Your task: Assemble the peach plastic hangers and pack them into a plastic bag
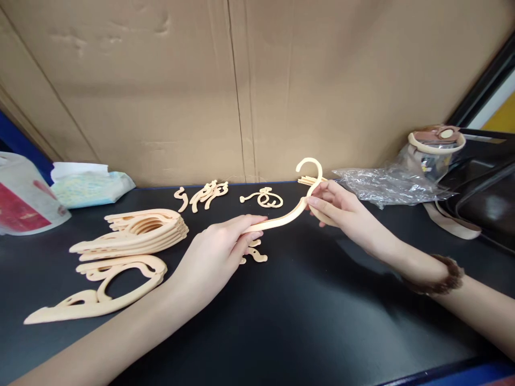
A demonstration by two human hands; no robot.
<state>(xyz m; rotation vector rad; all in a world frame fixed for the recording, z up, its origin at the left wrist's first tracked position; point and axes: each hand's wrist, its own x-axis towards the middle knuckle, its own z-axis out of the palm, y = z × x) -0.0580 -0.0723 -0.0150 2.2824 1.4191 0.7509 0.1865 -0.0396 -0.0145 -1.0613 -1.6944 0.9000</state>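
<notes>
And right in mid-frame, the left hand (213, 249) pinches one end of a cream hanger (281, 221), the right hand (341, 209) gripping it just below the upturned hook! A fuzzy brown band (448, 276) rings the right wrist. Over at left, folded hangers (153, 244) lie piled on the black tabletop (322, 321), small curved pieces (209, 193) beyond them near centre. Far left, a tissue pack (96, 187); upper right, crinkled clear plastic (390, 185) beside a lidded cup (434, 153). Brown cardboard (314, 91) fills the top.

Hanger (285, 219) pale cream (stacked pieces (134, 244) matching); tabletop (314, 316) black; cardboard (161, 102) brown.
</notes>
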